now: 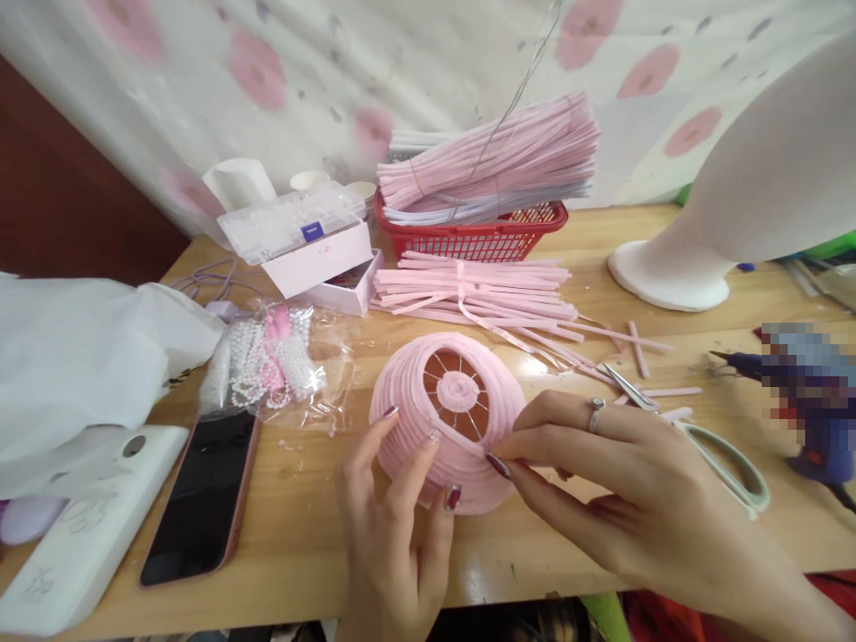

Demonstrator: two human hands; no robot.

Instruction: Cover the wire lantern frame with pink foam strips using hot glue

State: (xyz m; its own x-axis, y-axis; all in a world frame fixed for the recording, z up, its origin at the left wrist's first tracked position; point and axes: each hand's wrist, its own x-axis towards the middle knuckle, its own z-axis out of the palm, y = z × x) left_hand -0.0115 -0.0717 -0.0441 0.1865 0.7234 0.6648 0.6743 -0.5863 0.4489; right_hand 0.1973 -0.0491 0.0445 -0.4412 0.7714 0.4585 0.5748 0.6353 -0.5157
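Note:
A round wire frame (401, 379) wound with fuzzy pink pipe cleaners stands on the table, its spoked opening facing up and a small pink coil (457, 390) at the hub. My left hand (394, 508) holds the frame steady at its near left side, fingertips pressed on the windings. At the right of the opening, my right hand (595, 481) pinches a pink pipe cleaner against the rim with thumb and index finger; the pinched part is mostly hidden. Scissors (722, 459) with pale handles lie partly behind my right hand.
A pink bundle of pipe cleaners (428, 285) lies behind the frame, near a red basket (461, 241). Left are a phone (204, 495), bagged beads (267, 357) and boxes (321, 259). A glue gun (816, 428) and white mannequin stand (669, 276) are right.

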